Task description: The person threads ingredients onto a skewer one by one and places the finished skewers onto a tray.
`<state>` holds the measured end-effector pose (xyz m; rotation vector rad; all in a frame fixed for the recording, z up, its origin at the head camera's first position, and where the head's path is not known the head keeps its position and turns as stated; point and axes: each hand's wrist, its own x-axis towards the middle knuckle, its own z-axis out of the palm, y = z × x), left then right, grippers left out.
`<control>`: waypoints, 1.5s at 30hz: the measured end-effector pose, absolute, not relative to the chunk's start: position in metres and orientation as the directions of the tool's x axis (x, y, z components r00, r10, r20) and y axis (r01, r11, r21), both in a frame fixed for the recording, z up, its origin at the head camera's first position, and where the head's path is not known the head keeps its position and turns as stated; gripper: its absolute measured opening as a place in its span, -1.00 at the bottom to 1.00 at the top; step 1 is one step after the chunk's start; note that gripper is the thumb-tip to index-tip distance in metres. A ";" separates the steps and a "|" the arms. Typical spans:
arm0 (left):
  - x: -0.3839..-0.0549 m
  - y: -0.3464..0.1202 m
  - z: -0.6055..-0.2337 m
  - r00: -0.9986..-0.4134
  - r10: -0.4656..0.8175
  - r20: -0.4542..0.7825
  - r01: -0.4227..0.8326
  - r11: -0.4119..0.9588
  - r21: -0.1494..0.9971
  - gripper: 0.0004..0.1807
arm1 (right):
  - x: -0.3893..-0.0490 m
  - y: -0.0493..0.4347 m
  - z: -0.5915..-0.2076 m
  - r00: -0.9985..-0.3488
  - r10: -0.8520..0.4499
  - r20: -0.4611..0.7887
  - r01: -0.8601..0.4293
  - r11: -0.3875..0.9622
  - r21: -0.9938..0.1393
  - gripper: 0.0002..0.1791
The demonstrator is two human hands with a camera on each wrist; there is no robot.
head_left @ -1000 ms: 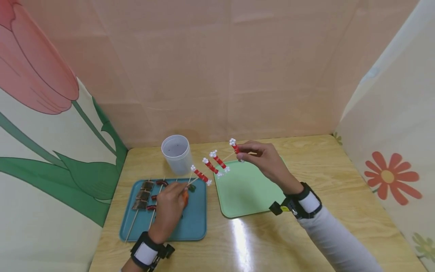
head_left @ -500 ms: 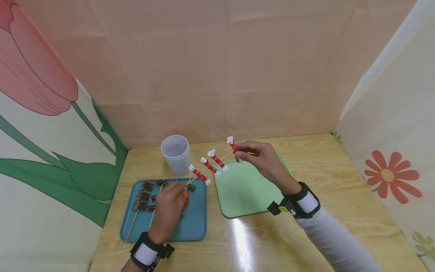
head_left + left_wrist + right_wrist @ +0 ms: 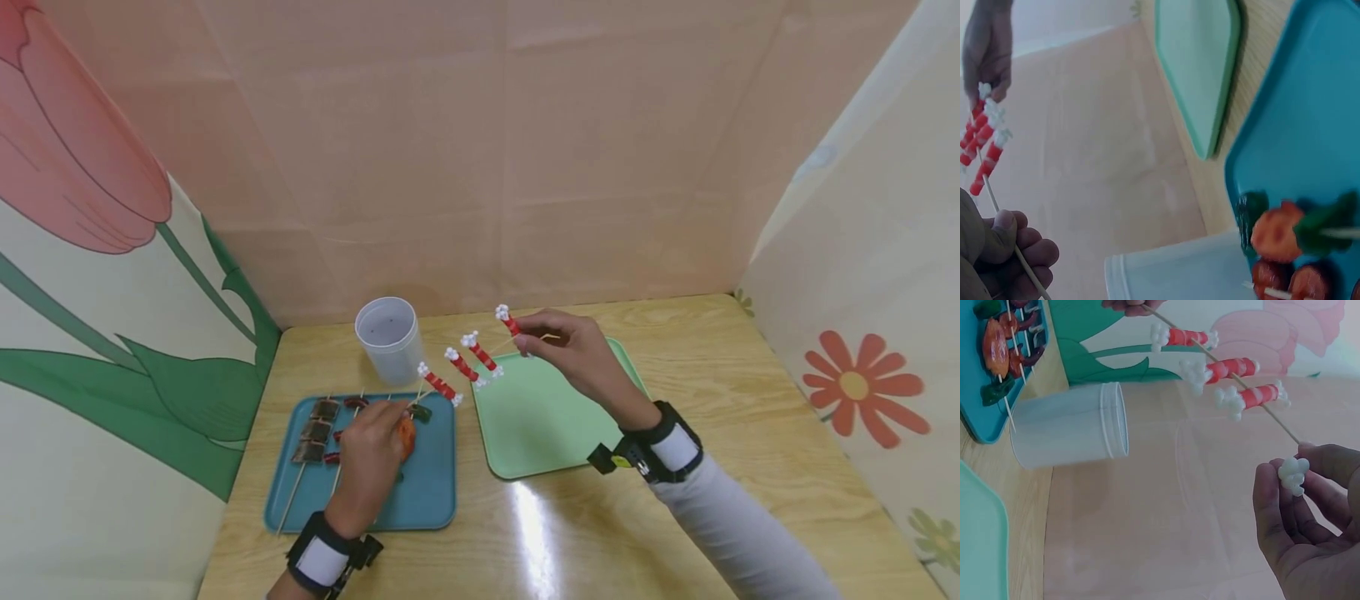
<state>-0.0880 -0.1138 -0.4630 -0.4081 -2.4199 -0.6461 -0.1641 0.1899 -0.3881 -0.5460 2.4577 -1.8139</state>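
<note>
Above the two trays a thin wooden skewer [image 3: 1285, 431] carries several red pieces with knobbly white ends. My left hand [image 3: 369, 454] grips its lower end between thumb and curled fingers, over the blue tray. In the left wrist view the bare stick [image 3: 1022, 259] runs through that grip. My right hand [image 3: 573, 354] pinches the farthest red-and-white piece [image 3: 508, 320], near the skewer's tip. Only a white end [image 3: 1294, 475] of this piece shows in the right wrist view; fingers cover its red part. The other red-and-white pieces [image 3: 1235, 370] sit spaced along the stick between my hands.
A blue tray [image 3: 431, 508] at left holds skewers of brown squares [image 3: 315, 433] and of sausage-like and vegetable-like pieces. To its right lies a green tray [image 3: 532, 425]. Behind the blue tray stands a translucent white cup [image 3: 393, 346], near the back wall.
My right hand has shifted slightly left with the pinched piece, which now sits a little closer to the other pieces. My left hand stays almost still, gripping the skewer.
</note>
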 end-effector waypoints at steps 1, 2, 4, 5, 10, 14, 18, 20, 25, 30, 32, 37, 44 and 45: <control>-0.088 -0.114 -0.463 -0.778 0.137 0.613 0.421 0.838 0.348 -0.65 | -0.164 0.190 -0.388 -0.938 -0.299 0.174 -0.256 0.262 -0.930 -0.69; -0.088 -0.114 -0.462 -0.780 0.138 0.610 0.419 0.840 0.345 -0.64 | -0.164 0.189 -0.388 -0.939 -0.296 0.174 -0.256 0.267 -0.929 -0.69; -0.088 -0.114 -0.462 -0.783 0.137 0.607 0.418 0.838 0.350 -0.62 | -0.164 0.189 -0.388 -0.941 -0.287 0.177 -0.258 0.274 -0.926 -0.69; -0.088 -0.114 -0.462 -0.783 0.133 0.608 0.419 0.834 0.358 -0.62 | -0.164 0.189 -0.388 -0.942 -0.282 0.179 -0.260 0.280 -0.924 -0.69; -0.088 -0.113 -0.461 -0.777 0.110 0.620 0.431 0.810 0.398 -0.65 | -0.165 0.190 -0.388 -0.943 -0.269 0.196 -0.271 0.280 -0.921 -0.69; -0.088 -0.113 -0.459 -0.791 0.105 0.603 0.425 0.803 0.418 -0.68 | -0.165 0.190 -0.388 -0.943 -0.270 0.193 -0.266 0.265 -0.927 -0.70; -0.088 -0.113 -0.459 -0.793 0.111 0.599 0.424 0.807 0.412 -0.66 | -0.164 0.186 -0.389 -0.943 -0.256 0.212 -0.281 0.273 -0.920 -0.73; -0.089 -0.112 -0.460 -0.781 0.119 0.613 0.435 0.808 0.398 -0.66 | -0.164 0.184 -0.390 -0.938 -0.256 0.233 -0.303 0.283 -0.910 -0.74; -0.091 -0.110 -0.462 -0.748 0.136 0.649 0.462 0.809 0.363 -0.67 | -0.163 0.179 -0.389 -0.937 -0.276 0.214 -0.285 0.248 -0.926 -0.75; -0.089 -0.111 -0.460 -0.754 0.127 0.645 0.449 0.817 0.363 -0.61 | -0.162 0.178 -0.387 -0.954 -0.279 0.114 -0.177 0.215 -0.960 -0.74; -0.089 -0.111 -0.460 -0.764 0.126 0.633 0.441 0.818 0.368 -0.60 | -0.163 0.178 -0.388 -0.957 -0.277 0.086 -0.150 0.220 -0.964 -0.73; -0.088 -0.112 -0.465 -0.782 0.124 0.611 0.431 0.816 0.386 -0.60 | -0.166 0.178 -0.394 -0.959 -0.279 0.044 -0.121 0.264 -0.957 -0.70; -0.081 -0.116 -0.483 -0.775 0.115 0.621 0.429 0.817 0.385 -0.72 | -0.167 0.179 -0.411 -0.947 -0.318 0.045 -0.134 0.264 -0.955 -0.68; -0.079 -0.117 -0.487 -0.775 0.113 0.622 0.426 0.820 0.383 -0.73 | -0.167 0.180 -0.415 -0.945 -0.323 0.044 -0.133 0.261 -0.956 -0.67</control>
